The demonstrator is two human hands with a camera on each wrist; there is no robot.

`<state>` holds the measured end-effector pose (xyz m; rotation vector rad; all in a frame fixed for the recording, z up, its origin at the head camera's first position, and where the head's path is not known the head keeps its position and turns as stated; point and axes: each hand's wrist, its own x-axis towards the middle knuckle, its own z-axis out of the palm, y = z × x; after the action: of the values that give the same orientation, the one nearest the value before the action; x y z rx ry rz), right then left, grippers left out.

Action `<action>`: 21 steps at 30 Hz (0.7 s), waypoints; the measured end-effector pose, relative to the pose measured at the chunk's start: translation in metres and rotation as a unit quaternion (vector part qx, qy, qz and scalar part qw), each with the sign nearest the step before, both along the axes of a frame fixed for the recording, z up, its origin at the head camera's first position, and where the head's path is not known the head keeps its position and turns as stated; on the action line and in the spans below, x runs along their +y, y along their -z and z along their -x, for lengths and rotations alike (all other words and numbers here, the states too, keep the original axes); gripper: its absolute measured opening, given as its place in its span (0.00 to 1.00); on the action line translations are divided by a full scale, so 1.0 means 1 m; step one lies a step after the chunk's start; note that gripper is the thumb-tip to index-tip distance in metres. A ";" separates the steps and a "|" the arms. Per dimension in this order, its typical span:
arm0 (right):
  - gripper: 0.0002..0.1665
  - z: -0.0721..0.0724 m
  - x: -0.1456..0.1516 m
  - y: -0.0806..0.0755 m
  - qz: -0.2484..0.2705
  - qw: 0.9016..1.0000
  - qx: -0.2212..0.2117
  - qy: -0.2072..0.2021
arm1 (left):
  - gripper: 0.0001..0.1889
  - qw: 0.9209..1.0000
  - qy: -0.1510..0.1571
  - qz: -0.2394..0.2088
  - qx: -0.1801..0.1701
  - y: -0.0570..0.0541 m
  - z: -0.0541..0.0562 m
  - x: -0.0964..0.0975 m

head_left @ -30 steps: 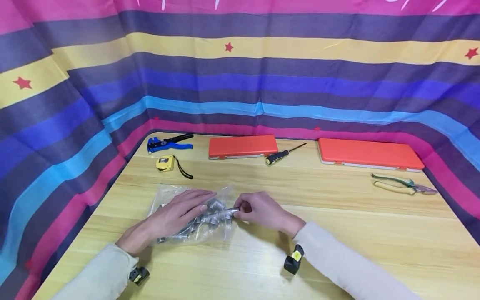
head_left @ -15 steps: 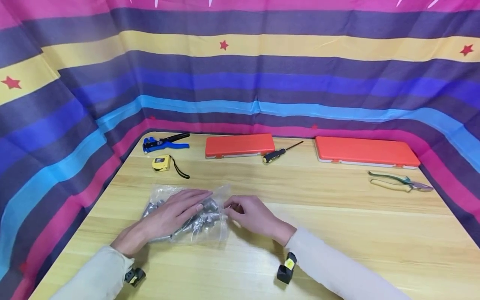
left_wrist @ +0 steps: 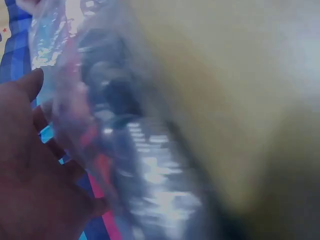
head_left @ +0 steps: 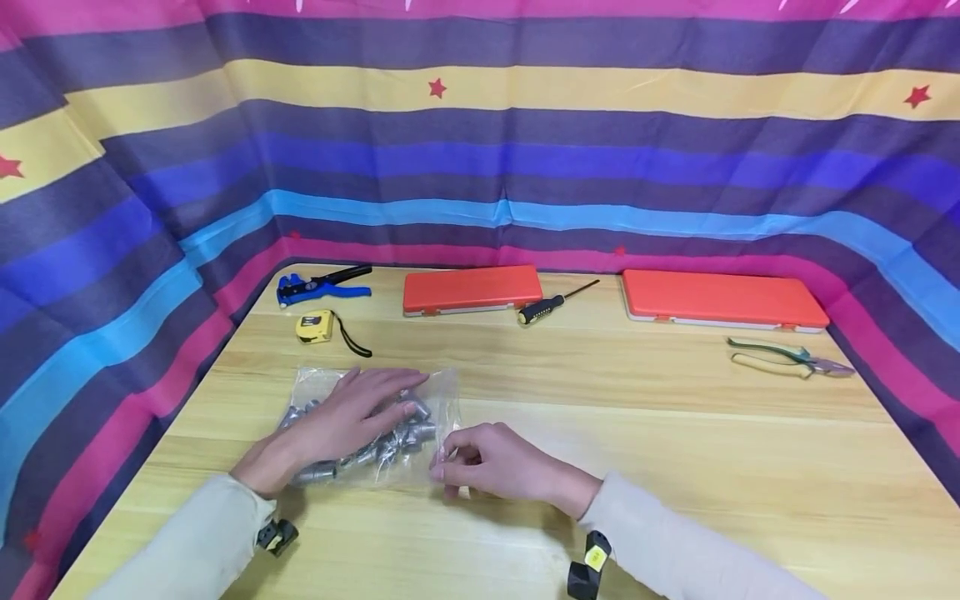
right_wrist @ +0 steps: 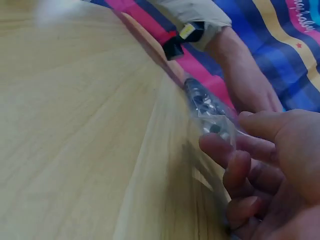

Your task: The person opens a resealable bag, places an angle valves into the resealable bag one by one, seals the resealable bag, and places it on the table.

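Note:
A clear plastic bag filled with several grey metal socket-like pieces lies on the wooden table, left of centre in the head view. My left hand rests over the top of the bag with its fingers extended. At the bag's right edge, near the front corner, my right hand pinches the plastic with curled fingers. The right wrist view shows the bag's edge between thumb and fingers. In the left wrist view the bag is blurred beside the palm.
Along the table's back stand blue-and-black wire strippers, two red cases and a screwdriver. A yellow tape measure sits behind the bag. Pliers lie at the right. A striped cloth hangs behind the table.
The right hand held a slim metal piece at the bag's right end; that piece is now out of its fingers. The hand has moved toward the bag's front right corner. The left hand stays on the bag.

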<state>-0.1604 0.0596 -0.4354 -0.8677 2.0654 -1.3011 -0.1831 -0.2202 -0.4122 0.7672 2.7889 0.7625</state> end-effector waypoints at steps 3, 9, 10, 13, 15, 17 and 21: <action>0.07 -0.001 -0.001 0.000 0.007 1.000 -0.020 -0.004 | 0.29 0.999 0.014 -0.012 -0.028 -0.010 0.014 0.006; 0.06 -0.004 -0.002 0.002 0.014 0.999 -0.029 -0.014 | 0.32 0.991 0.032 -0.013 -0.127 -0.027 0.044 0.023; 0.05 -0.004 -0.003 0.003 0.015 0.999 -0.026 -0.018 | 0.31 0.990 0.033 -0.006 -0.140 -0.028 0.047 0.025; 0.05 -0.005 -0.003 0.004 0.018 0.999 -0.020 -0.028 | 0.28 0.988 0.039 0.016 -0.152 -0.032 0.055 0.031; 0.05 -0.005 -0.003 0.005 0.017 0.999 -0.016 -0.030 | 0.23 0.988 0.043 0.025 -0.148 -0.034 0.058 0.034; 0.05 -0.004 -0.002 0.005 0.012 0.999 -0.007 -0.031 | 0.16 0.989 0.047 0.027 -0.139 -0.036 0.060 0.036; 0.05 -0.005 0.006 0.004 -0.002 0.999 0.027 -0.035 | 0.09 0.989 0.049 0.016 -0.140 -0.040 0.060 0.037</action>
<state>-0.1556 0.0661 -0.4392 -0.9733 2.0588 -1.2482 -0.2435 -0.1833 -0.3719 0.7239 2.4882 0.7437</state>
